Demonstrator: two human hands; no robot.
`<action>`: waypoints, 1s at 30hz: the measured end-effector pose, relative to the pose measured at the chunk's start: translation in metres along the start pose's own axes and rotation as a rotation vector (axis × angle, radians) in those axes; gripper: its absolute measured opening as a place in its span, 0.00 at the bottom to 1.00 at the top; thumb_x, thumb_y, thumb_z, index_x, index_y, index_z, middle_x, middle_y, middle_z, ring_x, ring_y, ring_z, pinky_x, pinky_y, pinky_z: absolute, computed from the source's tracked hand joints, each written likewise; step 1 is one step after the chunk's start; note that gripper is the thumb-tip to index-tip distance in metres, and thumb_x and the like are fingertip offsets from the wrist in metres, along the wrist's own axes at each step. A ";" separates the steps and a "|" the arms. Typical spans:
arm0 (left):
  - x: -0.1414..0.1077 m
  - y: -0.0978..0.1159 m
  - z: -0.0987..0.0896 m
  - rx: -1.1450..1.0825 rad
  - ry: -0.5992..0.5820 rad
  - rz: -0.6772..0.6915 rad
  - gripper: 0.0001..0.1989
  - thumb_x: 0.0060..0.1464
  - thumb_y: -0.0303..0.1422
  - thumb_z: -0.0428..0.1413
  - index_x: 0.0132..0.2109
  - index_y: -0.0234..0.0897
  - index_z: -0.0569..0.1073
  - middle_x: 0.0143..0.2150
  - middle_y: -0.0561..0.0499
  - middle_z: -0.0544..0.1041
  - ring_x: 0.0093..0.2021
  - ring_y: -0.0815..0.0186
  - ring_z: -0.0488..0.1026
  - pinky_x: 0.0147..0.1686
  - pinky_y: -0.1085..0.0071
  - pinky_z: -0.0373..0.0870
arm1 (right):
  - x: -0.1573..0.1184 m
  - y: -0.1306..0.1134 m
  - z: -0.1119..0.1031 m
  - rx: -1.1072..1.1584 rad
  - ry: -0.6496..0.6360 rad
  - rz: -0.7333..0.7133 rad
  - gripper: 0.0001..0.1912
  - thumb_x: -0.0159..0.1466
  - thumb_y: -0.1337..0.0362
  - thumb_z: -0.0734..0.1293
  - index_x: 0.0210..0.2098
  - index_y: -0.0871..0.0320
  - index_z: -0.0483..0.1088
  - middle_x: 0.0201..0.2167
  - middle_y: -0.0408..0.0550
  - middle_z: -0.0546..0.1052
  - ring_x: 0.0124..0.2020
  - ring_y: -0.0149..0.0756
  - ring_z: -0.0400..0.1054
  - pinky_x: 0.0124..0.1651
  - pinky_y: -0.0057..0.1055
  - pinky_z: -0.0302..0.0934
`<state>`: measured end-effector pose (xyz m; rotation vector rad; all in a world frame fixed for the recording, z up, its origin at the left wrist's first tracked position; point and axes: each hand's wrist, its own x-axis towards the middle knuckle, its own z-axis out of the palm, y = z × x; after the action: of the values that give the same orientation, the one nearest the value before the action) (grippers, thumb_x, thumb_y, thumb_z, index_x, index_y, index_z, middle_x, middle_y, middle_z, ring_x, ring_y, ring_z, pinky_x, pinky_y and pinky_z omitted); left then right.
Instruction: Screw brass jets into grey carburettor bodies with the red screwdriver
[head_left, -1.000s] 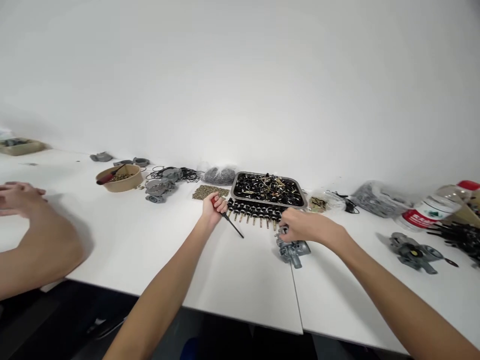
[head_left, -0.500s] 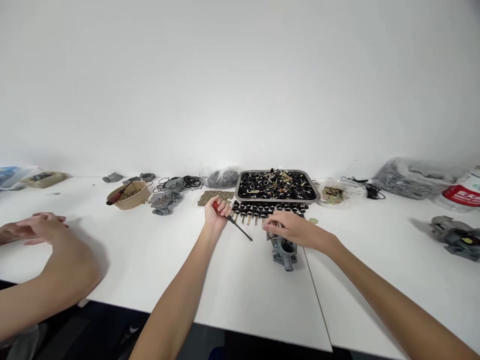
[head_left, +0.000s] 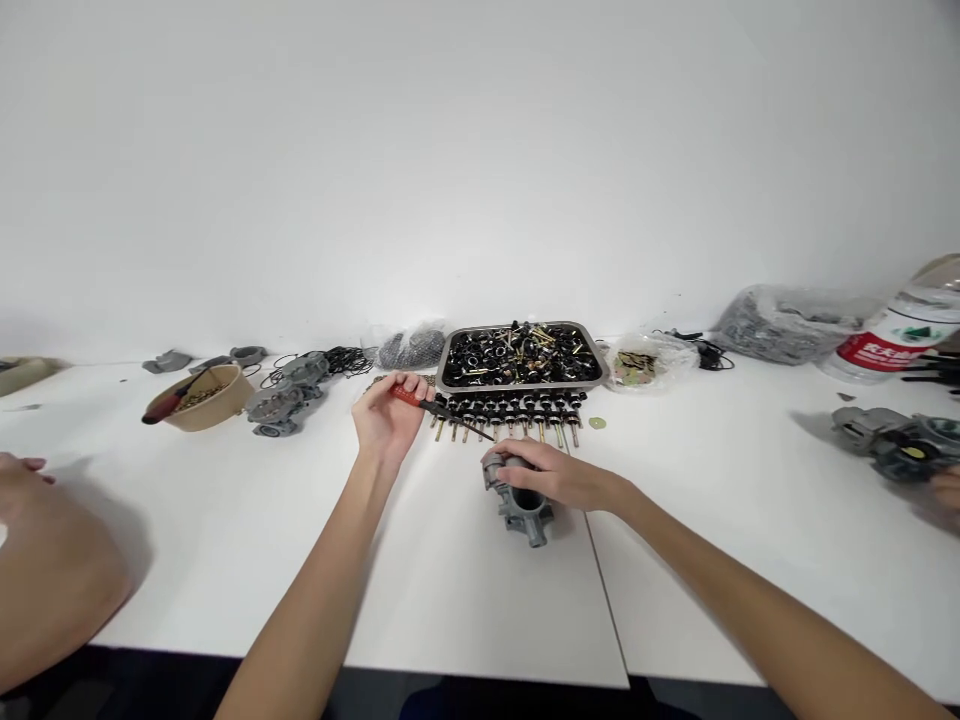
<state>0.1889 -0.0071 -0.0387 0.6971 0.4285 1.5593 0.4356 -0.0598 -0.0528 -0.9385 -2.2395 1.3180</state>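
Note:
My left hand (head_left: pixel 388 418) is closed around the red handle of a screwdriver (head_left: pixel 457 418). Its dark shaft slants right and slightly down, and the tip ends close to the upper left of a grey metal carburetor (head_left: pixel 531 522). I cannot tell whether the tip touches it. My right hand (head_left: pixel 541 470) grips the carburetor from above, fingers over its top and left side, hiding part of it. The round bore faces up toward me as the body rests on the white table.
Behind my hands lie rows of black-and-brass fittings (head_left: pixel 517 412) and a metal tray (head_left: pixel 604 378) full of similar parts. At left are a bowl (head_left: pixel 225 402), more carburetor bodies (head_left: pixel 281 402) and another person's arm (head_left: pixel 60 570). At right, another person's hand (head_left: pixel 946 486) is beside a carburetor (head_left: pixel 885 440).
The screwdriver has swung up to a flatter angle, its tip now near the carburetor. My right hand has settled further over the carburetor. The view has shifted right, and a hand appears at the right edge.

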 end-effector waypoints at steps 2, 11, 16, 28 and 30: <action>0.000 -0.002 0.000 -0.001 -0.022 -0.025 0.14 0.53 0.31 0.53 0.23 0.35 0.58 0.22 0.54 0.55 0.24 0.70 0.58 0.28 0.70 0.61 | -0.001 0.004 -0.012 -0.028 0.072 -0.021 0.22 0.69 0.46 0.58 0.51 0.54 0.70 0.46 0.50 0.75 0.45 0.40 0.68 0.46 0.34 0.60; -0.004 -0.021 0.004 0.084 -0.119 -0.114 0.09 0.51 0.28 0.53 0.25 0.33 0.64 0.24 0.52 0.59 0.26 0.69 0.62 0.30 0.69 0.64 | -0.032 0.051 -0.097 -0.481 0.644 0.312 0.10 0.63 0.62 0.66 0.28 0.60 0.74 0.30 0.52 0.77 0.32 0.38 0.69 0.36 0.31 0.58; -0.006 -0.026 0.007 0.308 -0.194 -0.161 0.07 0.45 0.27 0.60 0.35 0.31 0.75 0.32 0.46 0.71 0.36 0.64 0.71 0.43 0.65 0.69 | -0.025 0.071 -0.093 -0.422 0.675 0.348 0.08 0.60 0.62 0.69 0.26 0.59 0.76 0.28 0.50 0.79 0.33 0.39 0.72 0.35 0.30 0.60; -0.013 -0.011 0.020 1.682 -0.636 -0.334 0.12 0.50 0.40 0.60 0.39 0.40 0.80 0.38 0.49 0.76 0.33 0.66 0.69 0.32 0.71 0.64 | -0.003 0.097 -0.074 -0.150 0.862 0.416 0.11 0.55 0.59 0.70 0.32 0.59 0.80 0.30 0.49 0.82 0.28 0.37 0.75 0.33 0.29 0.64; -0.014 -0.015 0.018 1.786 -0.702 -0.336 0.09 0.49 0.38 0.59 0.36 0.39 0.78 0.37 0.50 0.74 0.31 0.68 0.67 0.29 0.72 0.62 | -0.002 0.094 -0.074 -0.139 0.875 0.438 0.11 0.53 0.60 0.70 0.32 0.60 0.80 0.33 0.50 0.82 0.29 0.37 0.75 0.33 0.29 0.64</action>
<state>0.2119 -0.0215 -0.0376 2.2287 1.2786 0.1599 0.5157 0.0162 -0.0989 -1.7119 -1.4894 0.6612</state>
